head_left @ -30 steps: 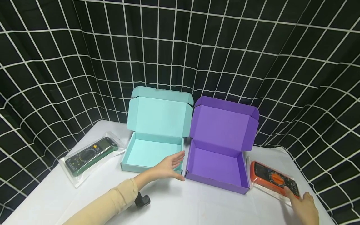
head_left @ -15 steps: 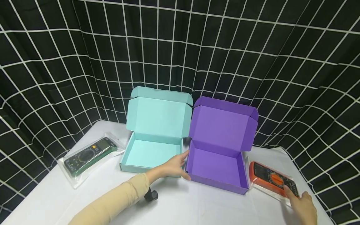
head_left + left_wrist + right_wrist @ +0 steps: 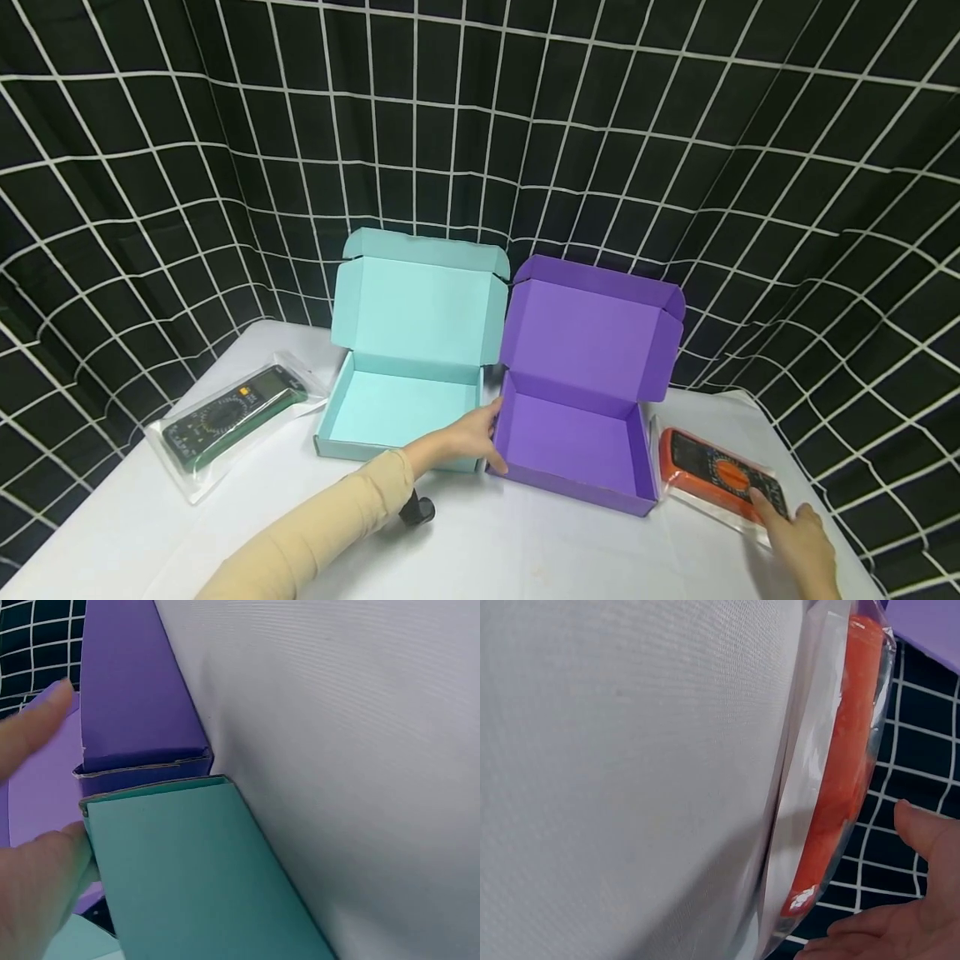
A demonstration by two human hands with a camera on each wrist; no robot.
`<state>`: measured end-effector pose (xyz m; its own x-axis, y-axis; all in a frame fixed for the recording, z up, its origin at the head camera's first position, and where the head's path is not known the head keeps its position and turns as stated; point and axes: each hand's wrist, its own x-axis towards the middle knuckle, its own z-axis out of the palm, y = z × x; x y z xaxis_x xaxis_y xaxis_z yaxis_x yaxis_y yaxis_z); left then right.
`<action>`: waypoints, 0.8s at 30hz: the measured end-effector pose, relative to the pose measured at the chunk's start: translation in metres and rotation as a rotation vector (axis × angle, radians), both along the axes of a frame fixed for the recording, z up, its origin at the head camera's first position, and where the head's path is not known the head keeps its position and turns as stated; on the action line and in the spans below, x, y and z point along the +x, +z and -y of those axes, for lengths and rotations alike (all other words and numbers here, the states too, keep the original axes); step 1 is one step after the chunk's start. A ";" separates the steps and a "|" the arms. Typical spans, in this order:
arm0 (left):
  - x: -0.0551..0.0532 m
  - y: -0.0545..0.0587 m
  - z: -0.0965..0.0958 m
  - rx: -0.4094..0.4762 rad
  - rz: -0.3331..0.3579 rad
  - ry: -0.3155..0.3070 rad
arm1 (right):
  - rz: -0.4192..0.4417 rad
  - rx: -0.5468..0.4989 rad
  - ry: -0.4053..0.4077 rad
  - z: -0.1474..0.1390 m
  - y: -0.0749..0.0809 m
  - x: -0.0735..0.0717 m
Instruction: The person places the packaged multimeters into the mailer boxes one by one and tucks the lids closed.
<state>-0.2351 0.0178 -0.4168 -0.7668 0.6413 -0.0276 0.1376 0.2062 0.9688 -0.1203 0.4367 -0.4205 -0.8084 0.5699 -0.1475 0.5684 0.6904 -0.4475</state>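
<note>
My left hand (image 3: 469,437) reaches over the front right corner of the turquoise box (image 3: 397,450). Its fingertips are right at the left wall of the purple box (image 3: 573,450), and its thumb (image 3: 41,727) is spread apart from the fingers in the left wrist view. Both cardboard boxes stand with lids raised and nothing inside. My right hand (image 3: 801,542) hovers at the near end of an orange multimeter (image 3: 720,471) in a clear plastic bag. In the right wrist view, a gap shows between the spread hand (image 3: 900,919) and the bagged orange side.
A green multimeter (image 3: 232,417) in a clear bag lies at the left of the white table (image 3: 570,554). Black cloth with a white grid (image 3: 450,108) surrounds the back and sides. The black wrist camera (image 3: 417,508) sits under my left forearm.
My left hand has moved right, from over the turquoise box's front corner to the purple box's left wall. The right hand stays by the orange multimeter; the view shifts slightly.
</note>
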 end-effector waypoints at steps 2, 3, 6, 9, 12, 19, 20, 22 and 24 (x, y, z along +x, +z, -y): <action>0.000 0.002 -0.001 -0.023 -0.008 0.020 | 0.006 -0.009 0.000 -0.001 -0.001 -0.002; -0.001 0.002 -0.002 -0.045 -0.018 0.035 | 0.007 -0.011 0.000 -0.002 -0.001 -0.002; -0.001 0.004 -0.005 -0.164 -0.064 0.089 | 0.012 -0.020 0.002 -0.004 -0.004 -0.003; -0.002 0.004 -0.008 -0.234 -0.076 0.122 | 0.002 -0.006 0.022 -0.005 -0.007 -0.002; -0.004 0.003 -0.008 -0.231 -0.054 0.127 | -0.009 0.014 0.046 -0.005 -0.009 -0.003; -0.005 0.000 -0.007 -0.157 -0.026 0.101 | 0.028 0.023 0.040 -0.008 -0.010 -0.004; -0.005 0.000 -0.007 -0.157 -0.031 0.101 | 0.029 0.024 0.038 -0.009 -0.011 -0.004; -0.004 0.000 -0.008 -0.158 -0.038 0.103 | 0.021 0.028 0.039 -0.011 -0.012 -0.004; -0.003 0.000 -0.008 -0.157 -0.039 0.103 | 0.022 0.028 0.037 -0.012 -0.014 -0.003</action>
